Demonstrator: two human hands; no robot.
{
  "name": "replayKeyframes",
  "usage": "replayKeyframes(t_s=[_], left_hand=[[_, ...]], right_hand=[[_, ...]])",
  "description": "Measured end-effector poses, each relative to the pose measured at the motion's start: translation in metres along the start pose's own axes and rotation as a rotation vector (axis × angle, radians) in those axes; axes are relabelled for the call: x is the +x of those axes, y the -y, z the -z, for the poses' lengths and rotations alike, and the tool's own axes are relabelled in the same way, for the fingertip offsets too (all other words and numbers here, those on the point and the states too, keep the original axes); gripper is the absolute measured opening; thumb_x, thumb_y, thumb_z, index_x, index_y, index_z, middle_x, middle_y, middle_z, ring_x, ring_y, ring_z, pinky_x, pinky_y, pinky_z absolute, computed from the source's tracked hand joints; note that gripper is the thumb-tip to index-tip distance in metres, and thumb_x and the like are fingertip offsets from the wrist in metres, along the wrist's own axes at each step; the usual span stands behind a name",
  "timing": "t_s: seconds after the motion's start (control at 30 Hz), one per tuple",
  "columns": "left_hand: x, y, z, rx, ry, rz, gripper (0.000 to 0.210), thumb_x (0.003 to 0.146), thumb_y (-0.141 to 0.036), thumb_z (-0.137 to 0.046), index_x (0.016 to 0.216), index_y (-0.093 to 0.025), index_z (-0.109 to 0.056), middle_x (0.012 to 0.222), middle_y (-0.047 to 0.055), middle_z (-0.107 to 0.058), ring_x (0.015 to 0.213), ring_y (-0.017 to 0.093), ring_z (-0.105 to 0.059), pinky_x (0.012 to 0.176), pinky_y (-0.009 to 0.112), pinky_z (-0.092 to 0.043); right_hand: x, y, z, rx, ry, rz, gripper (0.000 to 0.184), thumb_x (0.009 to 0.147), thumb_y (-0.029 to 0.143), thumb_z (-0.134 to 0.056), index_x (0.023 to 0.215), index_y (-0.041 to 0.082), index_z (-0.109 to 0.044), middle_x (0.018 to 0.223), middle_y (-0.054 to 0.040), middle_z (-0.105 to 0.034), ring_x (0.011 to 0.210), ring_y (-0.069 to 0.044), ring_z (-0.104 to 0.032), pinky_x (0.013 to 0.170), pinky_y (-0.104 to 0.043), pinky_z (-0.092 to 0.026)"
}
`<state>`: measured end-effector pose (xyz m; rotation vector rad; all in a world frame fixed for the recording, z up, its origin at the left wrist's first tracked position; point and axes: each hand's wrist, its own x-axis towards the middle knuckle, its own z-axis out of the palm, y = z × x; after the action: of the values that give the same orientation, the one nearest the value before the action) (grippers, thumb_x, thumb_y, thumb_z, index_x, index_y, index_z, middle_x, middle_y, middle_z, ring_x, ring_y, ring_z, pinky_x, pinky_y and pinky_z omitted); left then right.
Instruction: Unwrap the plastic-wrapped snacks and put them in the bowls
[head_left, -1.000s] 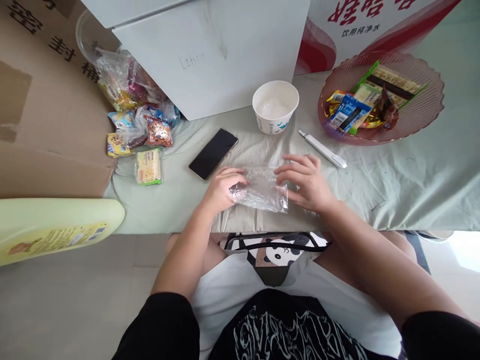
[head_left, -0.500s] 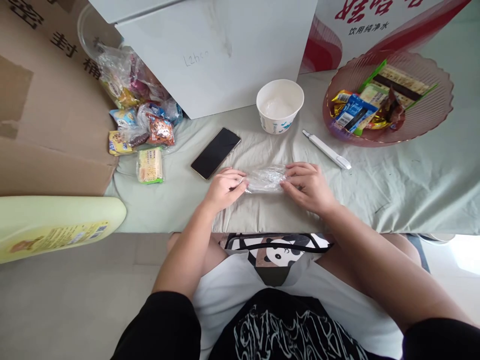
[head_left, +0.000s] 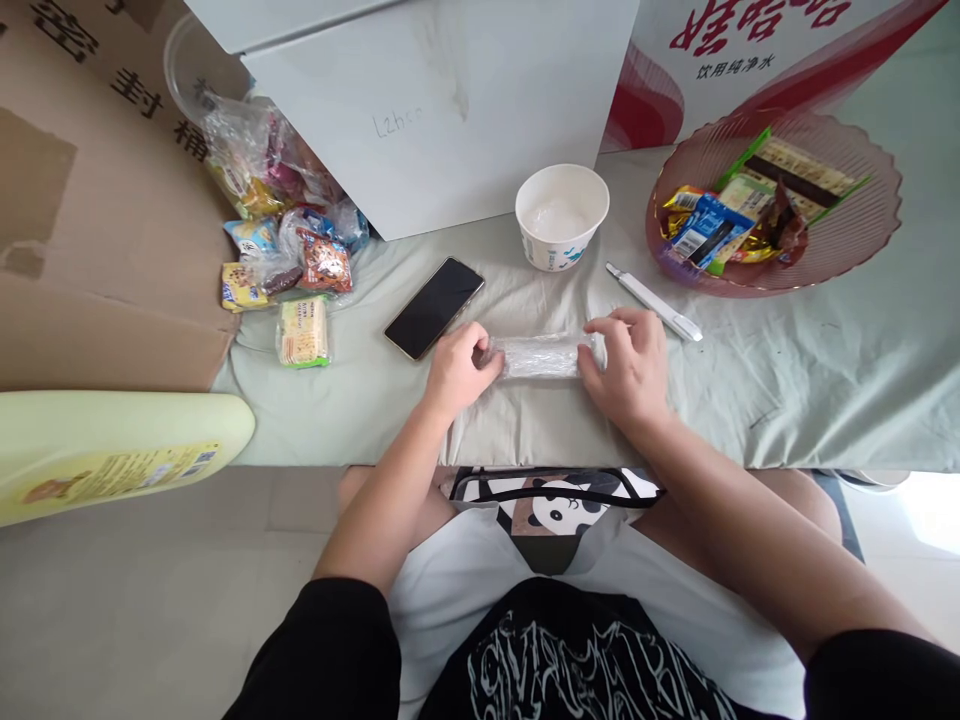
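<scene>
A clear, crinkled plastic wrapper [head_left: 541, 357] lies stretched sideways in a narrow strip just above the cloth. My left hand [head_left: 459, 370] pinches its left end between thumb and curled fingers. At the other end, my right hand [head_left: 634, 365] has thumb and bent forefinger around the plastic, with a small gap showing between their tips. Left of the wrapper, close to my left hand, lies a black phone [head_left: 435, 307]. A white box cutter [head_left: 655, 302] rests just beyond my right hand. Behind the wrapper stands a white paper bowl [head_left: 561, 245], with something clear inside.
A pink ribbed bowl [head_left: 847, 235] holding packaged snacks stands at the right. Several snack packets [head_left: 304, 332] lie at the left beside a cardboard box [head_left: 112, 250]. White boxes [head_left: 450, 150] close off the back. A yellow bottle [head_left: 127, 440] juts in at lower left.
The plastic has gone from a wider, loose bunch to a narrower strip. My left hand has shifted slightly right and curled. My right hand has turned, its thumb and forefinger now bent around the end.
</scene>
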<state>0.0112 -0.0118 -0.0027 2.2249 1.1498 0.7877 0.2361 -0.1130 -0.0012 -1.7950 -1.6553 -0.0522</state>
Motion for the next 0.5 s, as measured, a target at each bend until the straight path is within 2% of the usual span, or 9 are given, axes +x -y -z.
replayKeyframes(t_s=[0.1, 0.17, 0.23, 0.33, 0.43, 0.5], left_hand=[[-0.002, 0.002, -0.001, 0.033, 0.029, -0.025, 0.016, 0.08, -0.021, -0.069, 0.085, -0.023, -0.054, 0.094, 0.003, -0.06, 0.088, 0.02, -0.06, 0.081, 0.033, -0.047], [-0.004, 0.003, -0.002, 0.029, 0.017, -0.034, 0.014, 0.081, -0.02, -0.068, 0.089, -0.023, -0.057, 0.102, 0.005, -0.059, 0.097, 0.021, -0.061, 0.088, 0.035, -0.049], [-0.004, 0.005, -0.002, -0.007, -0.025, -0.044, 0.013, 0.083, -0.022, -0.068, 0.091, -0.023, -0.059, 0.104, 0.006, -0.059, 0.1, 0.022, -0.061, 0.091, 0.036, -0.05], [-0.002, 0.008, -0.002, -0.185, -0.11, -0.034, 0.017, 0.088, -0.037, -0.067, 0.091, -0.023, -0.059, 0.1, 0.006, -0.061, 0.097, 0.021, -0.061, 0.091, 0.038, -0.052], [0.0, 0.003, -0.001, -0.613, -0.143, 0.095, 0.041, 0.093, -0.064, -0.055, 0.09, -0.023, -0.06, 0.088, 0.005, -0.064, 0.088, 0.021, -0.065, 0.088, 0.04, -0.055], [-0.002, -0.006, -0.003, -0.908, -0.028, 0.214, 0.056, 0.088, -0.079, -0.051, 0.095, -0.024, -0.063, 0.089, 0.006, -0.068, 0.09, 0.022, -0.069, 0.088, 0.041, -0.057]], right_hand=[[-0.005, 0.011, 0.001, 0.051, 0.155, 0.312, 0.02, 0.096, 0.027, -0.058, 0.114, 0.027, -0.067, 0.114, -0.0093, -0.074, 0.114, -0.031, -0.064, 0.099, -0.048, -0.042], [-0.006, 0.015, -0.001, 0.054, 0.285, 0.372, 0.028, 0.096, 0.03, -0.06, 0.124, 0.026, -0.066, 0.12, -0.0094, -0.076, 0.121, -0.032, -0.063, 0.108, -0.05, -0.037], [-0.004, 0.014, -0.003, 0.031, 0.349, 0.286, 0.032, 0.097, 0.028, -0.057, 0.127, 0.023, -0.067, 0.116, -0.0116, -0.078, 0.114, -0.031, -0.066, 0.108, -0.051, -0.037], [0.003, 0.007, 0.001, 0.129, 0.356, 0.118, 0.022, 0.097, 0.024, -0.053, 0.107, 0.022, -0.073, 0.092, -0.0092, -0.078, 0.089, -0.027, -0.069, 0.101, -0.05, -0.041], [0.009, 0.003, 0.012, 0.588, 0.418, -0.138, 0.02, 0.096, 0.039, -0.058, 0.089, 0.024, -0.069, 0.079, -0.0048, -0.073, 0.072, -0.022, -0.067, 0.085, -0.044, -0.051], [0.009, 0.006, 0.017, 0.97, 0.485, -0.355, 0.027, 0.094, 0.05, -0.06, 0.089, 0.025, -0.064, 0.076, -0.0027, -0.07, 0.067, -0.02, -0.065, 0.069, -0.038, -0.053]])
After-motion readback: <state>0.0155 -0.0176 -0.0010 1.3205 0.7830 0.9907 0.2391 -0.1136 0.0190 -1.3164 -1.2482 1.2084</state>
